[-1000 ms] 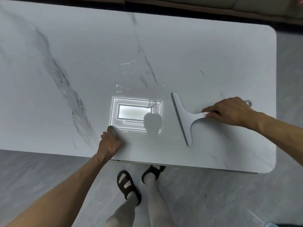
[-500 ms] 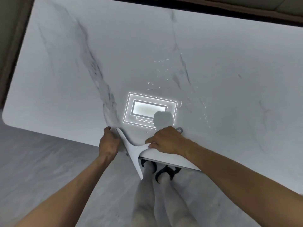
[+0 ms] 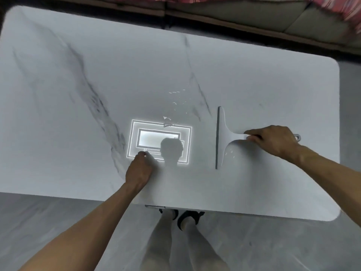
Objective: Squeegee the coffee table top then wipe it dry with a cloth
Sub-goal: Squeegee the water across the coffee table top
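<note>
A white marble coffee table top (image 3: 78,124) with grey veins fills the view. A white squeegee (image 3: 221,137) lies flat on its right part, blade pointing left and running front to back. My right hand (image 3: 273,142) is closed around its handle. My left hand (image 3: 139,170) rests fingers-down on the table near the front edge, holding nothing. Small water streaks (image 3: 176,103) glint on the surface just left of the squeegee, beyond a bright reflection of a ceiling light (image 3: 159,141). No cloth is in view.
A sofa edge (image 3: 254,18) with a red patterned cover (image 3: 349,12) runs along the far side of the table. Grey tiled floor (image 3: 48,222) lies in front, where my legs and black sandals (image 3: 187,217) stand by the table's front edge.
Half a second ago the squeegee hung over the front edge beside my left hand. Now my right hand has carried it back onto the right part of the table. My left hand sits farther in.
</note>
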Demonstrator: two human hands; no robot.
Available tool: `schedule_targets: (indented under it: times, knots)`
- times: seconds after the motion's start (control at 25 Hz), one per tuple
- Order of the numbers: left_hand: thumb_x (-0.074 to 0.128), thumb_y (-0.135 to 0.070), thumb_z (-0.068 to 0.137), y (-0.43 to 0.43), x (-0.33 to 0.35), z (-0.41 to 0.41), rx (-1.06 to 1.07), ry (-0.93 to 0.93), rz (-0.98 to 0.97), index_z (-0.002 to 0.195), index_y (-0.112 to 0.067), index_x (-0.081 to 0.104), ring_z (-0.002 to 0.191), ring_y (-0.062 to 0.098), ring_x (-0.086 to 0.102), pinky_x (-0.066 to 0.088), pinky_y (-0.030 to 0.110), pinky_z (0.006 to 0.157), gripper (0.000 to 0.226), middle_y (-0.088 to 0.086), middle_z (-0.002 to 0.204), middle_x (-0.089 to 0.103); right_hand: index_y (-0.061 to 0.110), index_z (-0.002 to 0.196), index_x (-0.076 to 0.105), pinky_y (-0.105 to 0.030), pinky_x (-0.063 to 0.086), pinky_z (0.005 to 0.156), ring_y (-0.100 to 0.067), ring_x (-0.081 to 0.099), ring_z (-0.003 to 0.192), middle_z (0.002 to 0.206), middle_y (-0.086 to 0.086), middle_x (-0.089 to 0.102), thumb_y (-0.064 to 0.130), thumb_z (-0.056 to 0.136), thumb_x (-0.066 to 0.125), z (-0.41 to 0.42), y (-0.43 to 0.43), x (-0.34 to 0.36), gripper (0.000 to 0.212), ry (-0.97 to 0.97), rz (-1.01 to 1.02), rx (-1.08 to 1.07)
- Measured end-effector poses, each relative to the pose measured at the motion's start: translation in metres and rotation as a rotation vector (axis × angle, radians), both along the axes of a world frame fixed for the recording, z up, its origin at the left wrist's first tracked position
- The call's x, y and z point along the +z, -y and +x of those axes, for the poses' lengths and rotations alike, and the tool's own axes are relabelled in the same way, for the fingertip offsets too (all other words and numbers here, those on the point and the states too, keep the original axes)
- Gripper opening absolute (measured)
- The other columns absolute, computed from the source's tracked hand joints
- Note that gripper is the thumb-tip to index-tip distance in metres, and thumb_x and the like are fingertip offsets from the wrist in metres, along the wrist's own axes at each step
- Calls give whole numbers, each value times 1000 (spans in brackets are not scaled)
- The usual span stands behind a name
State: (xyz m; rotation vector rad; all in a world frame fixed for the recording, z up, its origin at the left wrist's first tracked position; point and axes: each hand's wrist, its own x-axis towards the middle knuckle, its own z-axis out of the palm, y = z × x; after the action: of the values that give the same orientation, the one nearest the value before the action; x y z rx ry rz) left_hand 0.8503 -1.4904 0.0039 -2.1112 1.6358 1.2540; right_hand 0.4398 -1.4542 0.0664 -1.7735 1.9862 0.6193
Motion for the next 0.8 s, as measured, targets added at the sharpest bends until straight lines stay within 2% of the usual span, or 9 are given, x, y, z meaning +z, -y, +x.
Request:
schedule_targets:
  times: [0.16, 0.28, 0.4, 0.48, 0.56, 0.68, 0.8]
  knots:
    - [39, -13, 94, 22, 13, 9, 65, -24, -31, 130, -11, 46, 101, 34, 61, 47, 36, 80, 37, 13, 113, 65, 56, 125, 51, -30, 43, 75, -16, 63, 107, 115, 16, 69, 55, 97, 32, 43, 21, 23, 34, 88, -6, 82]
    - [40, -20, 95, 36, 19, 27, 206, -57, -42, 128, -12, 46, 98, 33, 59, 48, 37, 80, 34, 10, 107, 62, 55, 129, 49, -30, 38, 76, -18, 61, 112, 120, 16, 66, 52, 99, 34, 124, 37, 15, 34, 245, 71, 280]
    - [43, -20, 95, 45, 18, 53, 322, -34, -64, 130, -9, 43, 101, 33, 59, 46, 34, 80, 37, 14, 118, 61, 44, 135, 50, -32, 39, 82, -21, 60, 113, 122, 5, 66, 48, 100, 34, 212, 34, -20, 39, 422, 170, 587]
    - [44, -16, 94, 47, 18, 69, 361, 3, -59, 133, -7, 41, 107, 34, 58, 42, 31, 80, 40, 16, 124, 60, 36, 135, 53, -31, 36, 80, -24, 61, 108, 119, -2, 68, 44, 101, 36, 254, 31, -40, 39, 507, 253, 687]
    - [43, -16, 94, 47, 18, 79, 370, 13, -38, 131, -7, 42, 101, 34, 58, 42, 32, 79, 38, 16, 118, 61, 33, 135, 54, -32, 39, 84, -26, 61, 108, 118, -4, 68, 42, 102, 38, 270, 38, -51, 38, 527, 266, 705]
    - [43, -15, 93, 49, 17, 76, 347, 0, -28, 126, -9, 45, 87, 26, 52, 41, 32, 75, 34, 6, 104, 57, 40, 133, 54, -31, 40, 84, -24, 61, 111, 120, 0, 67, 46, 100, 36, 247, 72, -59, 37, 460, 147, 633]
    - [41, -11, 92, 57, 12, 51, 309, 11, -45, 127, -8, 46, 94, 29, 56, 40, 30, 77, 35, 8, 109, 60, 48, 128, 54, -33, 44, 85, -21, 62, 112, 121, 6, 67, 51, 98, 36, 185, 112, -58, 35, 380, 31, 417]
